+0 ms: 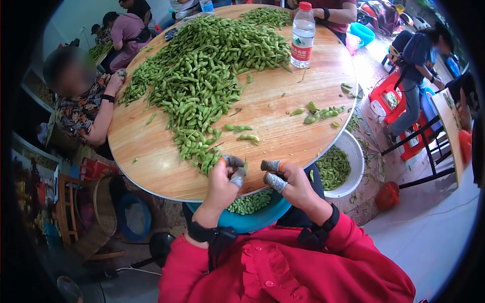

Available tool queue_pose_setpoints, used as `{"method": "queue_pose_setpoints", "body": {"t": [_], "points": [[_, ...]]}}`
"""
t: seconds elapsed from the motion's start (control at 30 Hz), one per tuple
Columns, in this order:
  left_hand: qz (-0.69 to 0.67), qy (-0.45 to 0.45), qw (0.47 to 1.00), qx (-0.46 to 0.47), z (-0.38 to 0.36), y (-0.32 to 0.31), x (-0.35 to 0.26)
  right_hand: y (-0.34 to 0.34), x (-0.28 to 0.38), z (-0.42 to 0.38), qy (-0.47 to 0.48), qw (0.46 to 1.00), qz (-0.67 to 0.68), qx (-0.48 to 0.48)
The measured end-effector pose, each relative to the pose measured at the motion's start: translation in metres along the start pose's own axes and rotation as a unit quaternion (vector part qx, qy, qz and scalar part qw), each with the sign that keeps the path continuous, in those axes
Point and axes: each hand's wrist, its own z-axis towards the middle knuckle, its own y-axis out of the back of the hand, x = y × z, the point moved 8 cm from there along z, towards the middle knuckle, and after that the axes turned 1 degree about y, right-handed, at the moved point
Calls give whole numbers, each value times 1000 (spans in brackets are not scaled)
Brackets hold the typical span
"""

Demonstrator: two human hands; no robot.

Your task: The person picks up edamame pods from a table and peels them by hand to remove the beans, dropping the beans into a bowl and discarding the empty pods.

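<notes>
A big heap of green soybean pods (202,70) covers the left and back of the round wooden table (273,106). Near the table's front edge is my left hand (226,177), its wrapped thumb and finger closed round a small green pod that shows only in part. My right hand (290,182) is just to the right, with covered thumb and forefinger apart and nothing visible between them. Below both hands, a blue basin (252,222) holds shelled green beans (250,203). A few loose pods (247,137) lie beyond my hands.
A water bottle (303,35) stands at the back right of the table. On the floor at the right, a white basket (357,164) holds pods. A co-worker (83,103) sits at the left edge; another person (422,60) is beside red stools (391,96).
</notes>
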Motion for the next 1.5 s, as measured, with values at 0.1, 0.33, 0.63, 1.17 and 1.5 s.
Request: {"method": "queue_pose_setpoints", "body": {"t": [0.1, 0.33, 0.63, 1.17, 1.5], "points": [[-232, 114, 962, 92, -20, -14, -2, -11, 7, -3, -35, 993, 97, 62], [-194, 57, 973, 114, -36, -22, -13, -24, 2, -17, -116, 967, 195, 117], [-113, -47, 989, 86, -44, -27, -27, -20, 19, -20, -72, 983, 141, 93], [522, -247, 815, -41, 42, -28, -51, 175, 13, -68, 5, 848, -462, -260], [561, -239, 791, -50, 61, -25, -44, 165, 17, -63, 11, 894, -349, -281]]}}
